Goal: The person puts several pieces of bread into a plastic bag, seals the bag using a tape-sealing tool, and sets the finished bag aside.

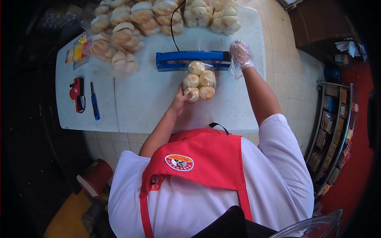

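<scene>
My bare left hand grips the lower left side of a clear plastic bag of bread rolls. The bag's top end lies at the front edge of a blue impulse bag sealer. My right hand, in a clear plastic glove, is closed over the black end of the sealer's arm. The arm looks lowered; whether the bag's edge lies between the jaws cannot be told. A black cord runs from the back of the sealer among other bagged rolls.
On the white table, a red label or tape dispenser and a blue-and-black slim tool lie at the left. Printed plastic bags are at the back left. A metal shelf rack with packages stands at the right, beyond the tiled floor.
</scene>
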The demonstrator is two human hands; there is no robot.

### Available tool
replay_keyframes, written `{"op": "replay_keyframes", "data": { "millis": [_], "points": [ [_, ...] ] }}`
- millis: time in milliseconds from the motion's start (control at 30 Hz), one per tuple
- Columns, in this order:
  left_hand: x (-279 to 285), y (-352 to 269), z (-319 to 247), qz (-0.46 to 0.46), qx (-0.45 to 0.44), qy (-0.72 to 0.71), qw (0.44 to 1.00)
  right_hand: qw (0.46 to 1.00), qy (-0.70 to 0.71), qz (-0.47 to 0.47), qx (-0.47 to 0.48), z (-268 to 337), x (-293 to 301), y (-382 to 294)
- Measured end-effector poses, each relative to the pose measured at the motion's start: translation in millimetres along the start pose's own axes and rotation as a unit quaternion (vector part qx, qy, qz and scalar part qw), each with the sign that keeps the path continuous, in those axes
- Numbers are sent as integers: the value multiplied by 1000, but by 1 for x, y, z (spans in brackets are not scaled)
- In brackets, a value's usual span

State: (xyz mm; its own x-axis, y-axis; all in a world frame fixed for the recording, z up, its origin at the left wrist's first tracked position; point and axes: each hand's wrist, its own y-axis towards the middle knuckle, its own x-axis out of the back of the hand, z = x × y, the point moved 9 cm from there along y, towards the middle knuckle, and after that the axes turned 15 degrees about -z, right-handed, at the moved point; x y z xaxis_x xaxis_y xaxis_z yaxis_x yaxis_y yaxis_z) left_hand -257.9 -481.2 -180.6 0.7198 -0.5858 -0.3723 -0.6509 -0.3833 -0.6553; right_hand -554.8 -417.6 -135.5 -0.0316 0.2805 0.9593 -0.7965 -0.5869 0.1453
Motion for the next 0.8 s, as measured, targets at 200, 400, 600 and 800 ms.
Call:
{"op": "replay_keyframes", "data": {
  "millis": [200,400,600,800],
  "points": [
    [2,4,-1,-6,-13,63,998,997,-35,-12,62,3,-6,4],
    [-4,9,0,13,-53,-7,998,983,-125,-24,134,-11,-36,5],
    [-2,-4,-12,-25,-37,49,998,989,-39,-48,136,0,-13,2],
    [-2,-3,-7,-21,-12,53,998,987,-85,-23,133,1,-18,4]
  ]
}}
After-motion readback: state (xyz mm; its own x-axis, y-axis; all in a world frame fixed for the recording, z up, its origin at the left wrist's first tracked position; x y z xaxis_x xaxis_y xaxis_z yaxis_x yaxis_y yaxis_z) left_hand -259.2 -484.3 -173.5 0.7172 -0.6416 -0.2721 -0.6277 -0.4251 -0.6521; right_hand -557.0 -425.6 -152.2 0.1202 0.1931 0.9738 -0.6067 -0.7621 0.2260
